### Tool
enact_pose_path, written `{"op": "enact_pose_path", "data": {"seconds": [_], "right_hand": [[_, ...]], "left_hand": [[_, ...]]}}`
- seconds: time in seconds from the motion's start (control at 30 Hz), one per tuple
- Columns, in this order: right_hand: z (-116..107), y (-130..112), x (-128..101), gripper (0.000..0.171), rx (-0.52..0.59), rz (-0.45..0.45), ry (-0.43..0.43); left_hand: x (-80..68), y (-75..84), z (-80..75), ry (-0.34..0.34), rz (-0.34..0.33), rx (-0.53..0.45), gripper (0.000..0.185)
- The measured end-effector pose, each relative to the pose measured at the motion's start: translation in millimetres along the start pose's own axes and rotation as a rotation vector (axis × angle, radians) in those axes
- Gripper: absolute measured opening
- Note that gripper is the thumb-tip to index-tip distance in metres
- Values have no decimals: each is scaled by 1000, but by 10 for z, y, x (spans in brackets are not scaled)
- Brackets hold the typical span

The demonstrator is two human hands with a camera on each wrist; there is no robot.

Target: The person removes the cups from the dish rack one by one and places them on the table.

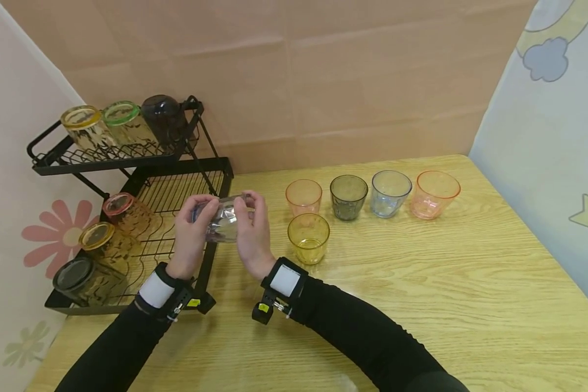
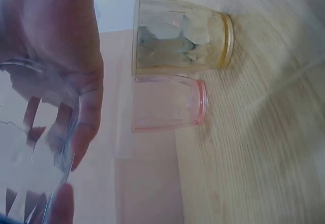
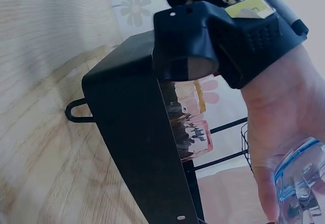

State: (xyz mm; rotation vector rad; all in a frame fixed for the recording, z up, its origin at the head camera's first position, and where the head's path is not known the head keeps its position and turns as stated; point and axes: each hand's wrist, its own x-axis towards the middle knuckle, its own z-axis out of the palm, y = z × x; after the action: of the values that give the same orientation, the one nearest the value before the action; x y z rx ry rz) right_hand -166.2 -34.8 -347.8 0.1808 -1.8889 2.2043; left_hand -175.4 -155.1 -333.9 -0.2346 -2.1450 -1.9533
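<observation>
While hovering over the black wire rack's (image 1: 214, 179) right edge, gripping 1 clear faceted plastic cup (image 1: 222, 220) with left hand (image 1: 192, 234) and right hand (image 1: 255, 231) curled around it; probably light, slippery, best held by its walls.

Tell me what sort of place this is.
Probably a staged tabletop workspace, not a real kitchen: a wooden table holds a black two-tier rack of cups, patterned cloth screens it, and both hands hold a clear cup.

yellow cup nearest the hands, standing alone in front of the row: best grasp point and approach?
Grip the yellow cup on its side wall just below the rim, coming from above and the near side. It stands upright, mouth up, and tapers toward the base, so the upper wall is widest. The orange cup stands close behind; the near side is open.
</observation>
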Motion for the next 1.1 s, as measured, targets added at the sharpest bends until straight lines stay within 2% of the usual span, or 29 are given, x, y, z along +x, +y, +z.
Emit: {"op": "enact_pose_path", "data": {"seconds": [0.13,0.27,0.37,0.47,0.57,0.7,0.8,0.87,1.0,1.1], "right_hand": [[-81,-31,23,42,-41,-40,-1],[-238,-88,82,41,-107,-119,-20],[-398,-156,155,43,-163,-182,-38],[-582,-227,230,45,-235,-245,-59],[-778,-285,309,47,-344,-341,-64],[-1048,-362,425,52,-509,-490,-64],[-1261,-436,512,53,-618,-590,-82],[-1403,-478,553,53,-685,-646,-101],[-1655,-531,589,52,-830,-719,-132],[-1825,-553,586,52,-927,-718,-161]], "left_hand": [[44,49,-46,-137,-13,128,33],[51,74,-138,-269,-25,244,40],[46,73,-227,-344,-27,330,43],[41,71,-305,-396,8,459,47],[36,71,-358,-428,133,696,55],[37,52,-399,-434,373,989,66],[47,22,-431,-434,502,1087,69],[53,5,-462,-433,556,1127,70],[62,-31,-561,-419,617,1194,73],[68,-33,-632,-414,646,1215,73]]}}
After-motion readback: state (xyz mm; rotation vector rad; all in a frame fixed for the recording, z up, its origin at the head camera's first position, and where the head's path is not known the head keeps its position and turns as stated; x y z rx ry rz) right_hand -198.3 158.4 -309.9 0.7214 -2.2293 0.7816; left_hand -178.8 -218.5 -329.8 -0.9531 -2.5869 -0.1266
